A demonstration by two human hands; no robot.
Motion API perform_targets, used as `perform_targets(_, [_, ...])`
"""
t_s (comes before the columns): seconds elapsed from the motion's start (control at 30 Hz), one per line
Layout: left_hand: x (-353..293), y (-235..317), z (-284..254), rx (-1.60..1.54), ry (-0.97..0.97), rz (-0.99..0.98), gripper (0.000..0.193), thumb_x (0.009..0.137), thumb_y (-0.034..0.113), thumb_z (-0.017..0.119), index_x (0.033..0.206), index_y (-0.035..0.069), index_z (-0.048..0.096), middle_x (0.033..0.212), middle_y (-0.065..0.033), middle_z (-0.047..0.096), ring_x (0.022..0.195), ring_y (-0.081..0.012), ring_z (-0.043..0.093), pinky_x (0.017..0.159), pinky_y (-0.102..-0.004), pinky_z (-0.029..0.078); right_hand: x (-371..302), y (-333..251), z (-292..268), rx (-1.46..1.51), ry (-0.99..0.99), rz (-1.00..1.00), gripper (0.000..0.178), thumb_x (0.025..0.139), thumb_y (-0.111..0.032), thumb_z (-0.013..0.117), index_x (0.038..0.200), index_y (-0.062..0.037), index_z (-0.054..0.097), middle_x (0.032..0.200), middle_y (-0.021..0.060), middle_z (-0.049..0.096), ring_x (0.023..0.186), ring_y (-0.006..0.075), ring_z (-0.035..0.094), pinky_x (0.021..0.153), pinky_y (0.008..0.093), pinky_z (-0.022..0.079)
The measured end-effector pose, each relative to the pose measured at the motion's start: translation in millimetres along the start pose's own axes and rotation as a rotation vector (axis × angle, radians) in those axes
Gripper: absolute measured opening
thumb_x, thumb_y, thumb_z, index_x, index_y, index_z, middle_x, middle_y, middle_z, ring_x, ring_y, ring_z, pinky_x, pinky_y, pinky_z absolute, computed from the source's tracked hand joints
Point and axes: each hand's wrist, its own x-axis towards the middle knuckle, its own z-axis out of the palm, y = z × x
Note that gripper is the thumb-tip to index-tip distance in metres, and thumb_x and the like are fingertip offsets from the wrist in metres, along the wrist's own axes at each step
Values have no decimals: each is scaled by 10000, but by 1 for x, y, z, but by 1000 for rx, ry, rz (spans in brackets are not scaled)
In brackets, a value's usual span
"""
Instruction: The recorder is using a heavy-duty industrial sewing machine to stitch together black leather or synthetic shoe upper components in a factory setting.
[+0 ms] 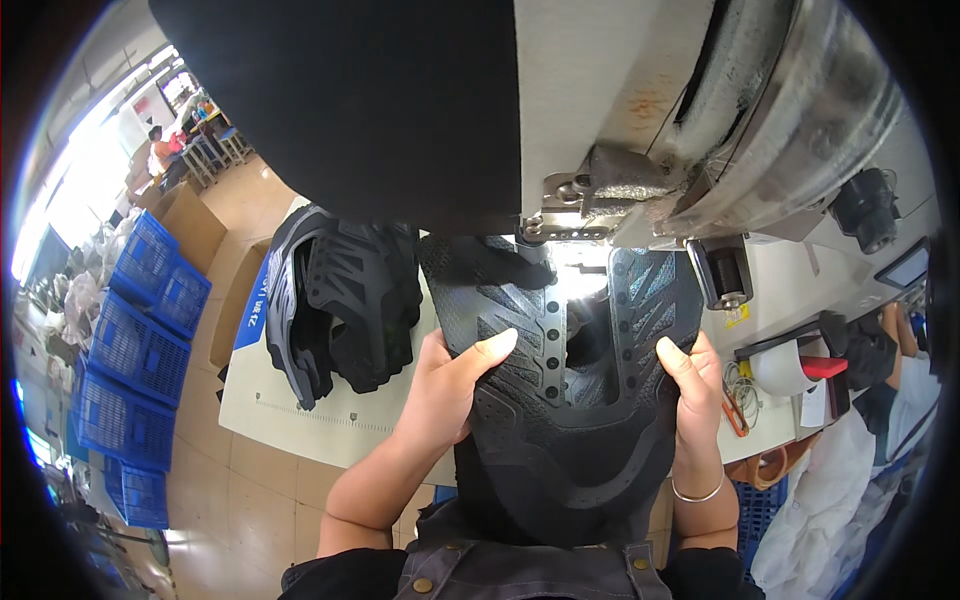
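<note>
Between my two hands a black shoe upper [530,430] is spread out, its toe end toward me and its two rows of eyelets pointing away. My left hand [455,380] grips its left side, thumb on top and fingers underneath. On the opposite edge my right hand [695,385] pinches the material the same way. The far end of the upper reaches under the head of a sewing machine [610,190], where a bright lamp glares. Where the upper meets the needle area is partly hidden by the machine.
Left on the pale table [300,425] lies a stack of black shoe uppers [350,290]. Blue plastic crates [130,345] stand piled on the floor beyond. Orange-handled snips [737,415] lie at the right, near a red-and-white object [795,368]. Another person [165,148] sits far off at left.
</note>
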Motion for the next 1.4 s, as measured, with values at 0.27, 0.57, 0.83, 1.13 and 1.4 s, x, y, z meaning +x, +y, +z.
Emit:
perform_targets(0.27, [2,-2,8,0,33,54,191,820,44,540,987,-49,546,900,-99,606,772,-161,603,682,-279,495,-12,14,3,50,178,-55,284,856,-66,439,1121,25,483,1044,94,573,902,147,560,805,257,435])
perform_targets(0.57, [7,-1,9,40,27,137,174,827,44,540,968,-59,553,895,-99,611,769,-157,603,690,-278,491,-9,15,0,90,156,30,258,865,-89,447,1092,24,495,990,91,591,839,141,576,759,245,453])
perform_targets(0.83, [12,1,4,91,36,119,168,829,45,540,965,-52,555,875,-93,613,755,-141,600,675,-270,491,-2,11,3,155,100,18,305,854,-67,457,1145,25,442,1018,106,580,871,151,580,777,258,471])
perform_targets(1.13, [-15,-21,12,392,25,255,144,853,102,553,917,-24,579,852,-15,594,768,-65,515,699,-222,427,-20,0,1,-111,62,-61,269,806,-80,593,1037,27,505,955,73,586,845,115,551,766,243,447])
perform_targets(1.4, [-7,-19,7,421,0,282,141,850,107,546,876,-26,586,790,0,594,706,-56,501,655,-215,424,-15,5,-2,-224,17,-90,279,827,-79,561,1077,28,505,1005,91,581,890,143,556,805,267,443])
